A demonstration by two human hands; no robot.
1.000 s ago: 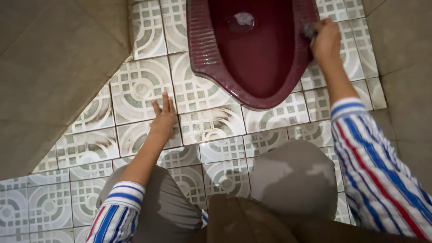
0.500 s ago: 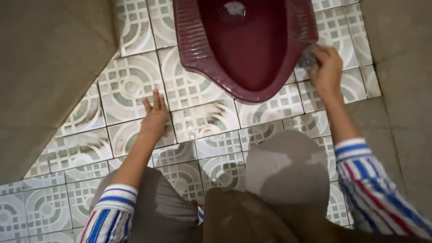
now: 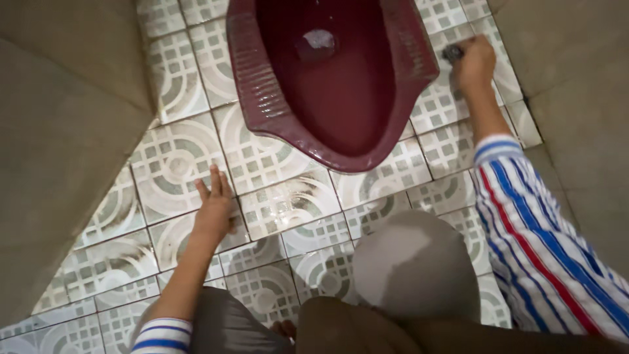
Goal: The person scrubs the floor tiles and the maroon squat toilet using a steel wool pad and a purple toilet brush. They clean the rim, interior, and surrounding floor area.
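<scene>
While the fingers of the right hand (image 3: 473, 64) clench a small dark scrubber (image 3: 452, 52) against the floor tiles (image 3: 445, 141) just beside the maroon squat pan's (image 3: 262, 98) right rim, the left hand (image 3: 213, 211) lies flat, fingers spread, on the tiles. Pale scrub swirls streak the nearer tiles, so those look worked; the pan's bowl shows a little foam at the drain.

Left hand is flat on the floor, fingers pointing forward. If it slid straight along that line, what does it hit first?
Likely the left rim of the maroon squat toilet pan. The left hand lies flat on the patterned tile floor, fingers aimed up and slightly right; only bare tiles lie between. It might narrowly pass left of the rim instead.
</scene>
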